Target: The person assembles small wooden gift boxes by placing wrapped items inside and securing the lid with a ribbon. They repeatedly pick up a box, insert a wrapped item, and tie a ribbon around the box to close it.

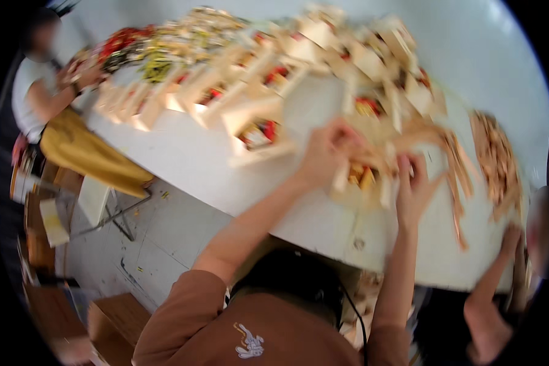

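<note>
In front of me on the white table stands an open cream cardboard box (378,196) with yellow and orange wrapped pieces (361,175) inside. A tan ribbon (378,160) stretches across the top of the box, blurred by motion. At the box's far left side, my left hand (326,152) has its fingers closed on the ribbon. My right hand (413,183) is at the box's right side, thumb and finger pinched at the ribbon's other end. Its outer finger sticks out to the right. The exact grip of both hands is smeared.
Several filled open boxes (261,135) stand left and beyond. Loose tan ribbons (454,158) lie to the right, by a larger ribbon bundle (493,158). Colourful packets (183,36) are heaped at the far left. One person (43,91) works there; another person's arm (491,293) is at right.
</note>
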`<action>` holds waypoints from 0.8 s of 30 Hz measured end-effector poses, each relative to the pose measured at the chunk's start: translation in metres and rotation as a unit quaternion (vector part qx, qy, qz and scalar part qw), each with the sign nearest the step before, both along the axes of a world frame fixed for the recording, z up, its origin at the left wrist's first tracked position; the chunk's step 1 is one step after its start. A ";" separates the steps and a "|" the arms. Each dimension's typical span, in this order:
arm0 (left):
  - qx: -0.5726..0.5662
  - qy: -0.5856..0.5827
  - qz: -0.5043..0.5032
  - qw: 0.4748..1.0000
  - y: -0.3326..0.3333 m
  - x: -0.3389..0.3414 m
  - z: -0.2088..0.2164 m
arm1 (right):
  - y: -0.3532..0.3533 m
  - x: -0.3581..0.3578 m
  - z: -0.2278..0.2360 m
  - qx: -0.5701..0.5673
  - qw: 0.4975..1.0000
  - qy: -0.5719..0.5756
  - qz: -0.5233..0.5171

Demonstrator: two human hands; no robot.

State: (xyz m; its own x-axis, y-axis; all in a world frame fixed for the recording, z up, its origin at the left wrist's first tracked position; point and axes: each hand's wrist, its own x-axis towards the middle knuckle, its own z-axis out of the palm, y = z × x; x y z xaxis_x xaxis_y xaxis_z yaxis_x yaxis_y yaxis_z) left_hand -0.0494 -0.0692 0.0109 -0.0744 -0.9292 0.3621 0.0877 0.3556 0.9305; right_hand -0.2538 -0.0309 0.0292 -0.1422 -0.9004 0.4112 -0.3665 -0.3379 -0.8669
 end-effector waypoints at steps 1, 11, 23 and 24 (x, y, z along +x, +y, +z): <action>-0.008 0.061 -0.034 0.998 -0.007 0.005 -0.002 | -0.002 0.003 0.002 -0.004 0.999 -0.053 0.003; 0.173 0.304 -0.200 0.915 -0.027 0.028 -0.014 | -0.025 -0.040 -0.018 0.061 0.949 -0.308 -0.040; 0.151 -0.122 -0.085 0.977 0.002 -0.008 -0.003 | -0.007 -0.003 -0.005 0.114 0.991 -0.053 0.051; 0.144 -0.123 -0.079 0.979 0.002 -0.008 -0.005 | -0.002 0.002 0.001 0.165 0.984 -0.024 0.062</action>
